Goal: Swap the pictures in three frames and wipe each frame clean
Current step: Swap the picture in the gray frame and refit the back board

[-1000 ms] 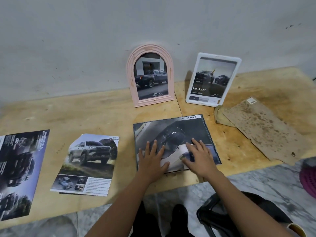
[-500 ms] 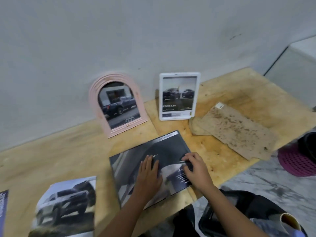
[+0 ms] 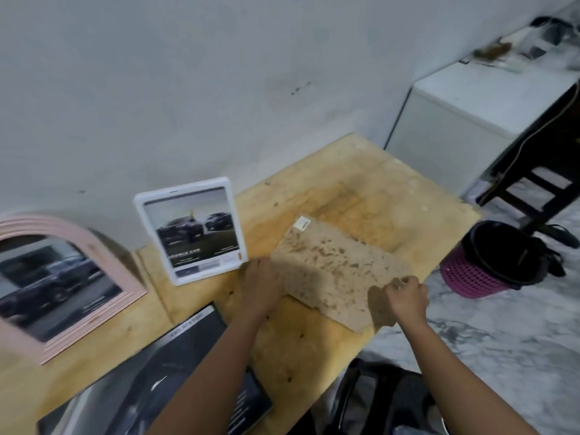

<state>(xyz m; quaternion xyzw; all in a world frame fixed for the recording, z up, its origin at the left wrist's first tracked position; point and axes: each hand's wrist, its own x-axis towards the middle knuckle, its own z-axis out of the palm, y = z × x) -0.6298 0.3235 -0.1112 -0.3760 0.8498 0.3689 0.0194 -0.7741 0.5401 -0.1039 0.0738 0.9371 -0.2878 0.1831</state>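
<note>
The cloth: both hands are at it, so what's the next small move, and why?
Probably lift the cloth off the table and carry it to the white frame. The right hand has a grip on its near corner, the left hand sits at its left end, and it lies flat.

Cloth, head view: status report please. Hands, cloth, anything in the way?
Left hand on left end of cloth, grip unclear. Right hand pinches its near edge. Cloth on table. White frame beside left hand.
</note>
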